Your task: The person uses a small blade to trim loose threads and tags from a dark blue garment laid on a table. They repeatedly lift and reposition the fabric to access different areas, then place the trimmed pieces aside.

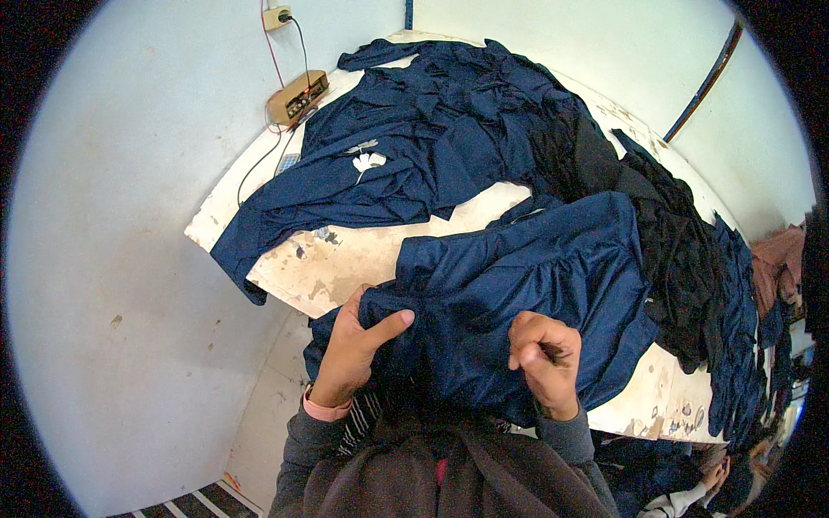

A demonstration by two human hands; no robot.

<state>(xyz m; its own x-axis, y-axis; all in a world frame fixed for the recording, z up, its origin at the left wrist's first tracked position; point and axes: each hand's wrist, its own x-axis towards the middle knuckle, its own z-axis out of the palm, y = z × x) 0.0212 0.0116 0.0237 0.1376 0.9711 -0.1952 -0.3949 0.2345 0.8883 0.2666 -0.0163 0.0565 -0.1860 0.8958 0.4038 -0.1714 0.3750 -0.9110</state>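
A navy blue garment (pixel 527 268) lies bunched over the table's near edge, in front of my body. At its left side, my left hand (pixel 347 350) grips a folded edge, with the thumb on top and the fingers partly hidden behind the cloth. My right hand (pixel 546 358) is over the garment's near right part, its fingers curled closed. A dark patch shows in its palm; I cannot make out what, if anything, it holds.
More navy garments (pixel 458 112) and a black cloth (pixel 682 259) are heaped across the stained white table (pixel 319 268). A brown box (pixel 298 97) with cables stands at the back left, below a wall socket (pixel 277 17). Another person's hand (pixel 715 473) shows at lower right.
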